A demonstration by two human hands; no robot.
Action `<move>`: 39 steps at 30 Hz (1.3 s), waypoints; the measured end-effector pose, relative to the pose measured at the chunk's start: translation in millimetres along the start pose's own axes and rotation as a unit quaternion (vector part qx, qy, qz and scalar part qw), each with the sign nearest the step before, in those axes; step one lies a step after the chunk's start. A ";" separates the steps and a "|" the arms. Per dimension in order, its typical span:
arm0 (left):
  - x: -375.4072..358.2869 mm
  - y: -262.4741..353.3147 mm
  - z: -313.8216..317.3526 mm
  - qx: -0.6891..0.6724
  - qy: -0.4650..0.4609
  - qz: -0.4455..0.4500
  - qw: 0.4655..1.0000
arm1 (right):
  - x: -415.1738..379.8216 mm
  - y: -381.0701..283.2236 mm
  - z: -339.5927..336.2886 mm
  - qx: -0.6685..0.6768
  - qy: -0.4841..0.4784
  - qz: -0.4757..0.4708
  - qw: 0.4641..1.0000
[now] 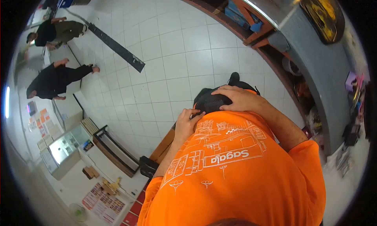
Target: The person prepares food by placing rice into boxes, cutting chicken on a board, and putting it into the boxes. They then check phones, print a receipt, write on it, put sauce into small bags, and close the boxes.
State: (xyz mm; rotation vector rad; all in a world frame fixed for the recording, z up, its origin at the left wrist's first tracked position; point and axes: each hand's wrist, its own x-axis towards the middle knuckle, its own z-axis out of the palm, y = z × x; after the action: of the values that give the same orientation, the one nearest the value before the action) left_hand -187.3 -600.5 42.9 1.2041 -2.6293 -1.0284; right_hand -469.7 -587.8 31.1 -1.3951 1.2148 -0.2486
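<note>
In front of the waist of my orange T-shirt [243, 179] is a black item [212, 103] with a dotted texture. Its exact kind cannot be made out. My right hand [235, 98] curves over its right side, with the thumb and fingers spread around it. At its lower left edge, my left hand [186, 124] pinches a black part with bent fingers. Black trousers and a black shoe [234, 77] show just beyond the hands.
A long grey counter [314, 69] with shelves curves along the right. A dark strip [118, 51] lies on the tiled floor [169, 61]. Two people in dark clothes, one person [55, 81] nearer, stand at left. Papers [104, 202] hang on the wall.
</note>
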 end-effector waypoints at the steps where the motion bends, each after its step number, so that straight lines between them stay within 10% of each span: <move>1: 11.9 -4.0 -2.8 0.023 0.004 -0.003 1.000 | 11.5 -2.0 -15.8 -0.008 -0.009 -0.004 1.000; 7: 50.5 -49.4 -34.2 -0.004 0.105 -0.066 0.992 | 87.8 -24.6 -95.1 -0.082 -0.060 0.172 0.980; 9: 67.7 -66.1 -71.7 -0.068 0.114 -0.082 0.988 | 117.3 -34.9 -126.7 -0.118 -0.253 0.178 0.944; 14: 149.9 -153.0 -120.1 -0.263 0.026 -0.079 0.961 | 181.1 -4.3 -157.2 0.082 -0.176 0.092 0.977; 18: 248.8 -211.3 -175.8 -0.165 -0.252 0.009 0.954 | 230.3 28.4 -168.7 0.061 -0.179 0.096 0.977; 25: 362.0 -203.8 -244.1 0.141 -0.159 0.330 0.920 | 256.6 -37.2 -216.3 0.014 0.068 0.115 0.991; 28: 410.2 -240.5 -258.8 0.274 -0.225 0.174 0.919 | 347.0 -70.9 -265.2 -0.016 0.130 0.003 0.991; 32: 449.2 -323.7 -318.2 0.317 -0.415 -0.001 0.853 | 529.1 -84.8 -341.5 0.029 -0.113 0.006 0.993; 34: 434.3 -423.5 -287.1 0.203 -0.228 0.030 0.952 | 603.4 -120.5 -377.7 0.047 -0.232 0.100 0.967; 39: 543.4 -445.7 -398.6 0.017 -0.214 -0.139 0.967 | 784.2 -146.2 -386.5 0.192 -0.571 0.098 0.792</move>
State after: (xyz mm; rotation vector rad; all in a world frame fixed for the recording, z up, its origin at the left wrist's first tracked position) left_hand -144.6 -1404.3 -26.1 1.5449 -2.8492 -1.4411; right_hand -349.5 -1450.8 -131.6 -0.7691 0.2330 0.4484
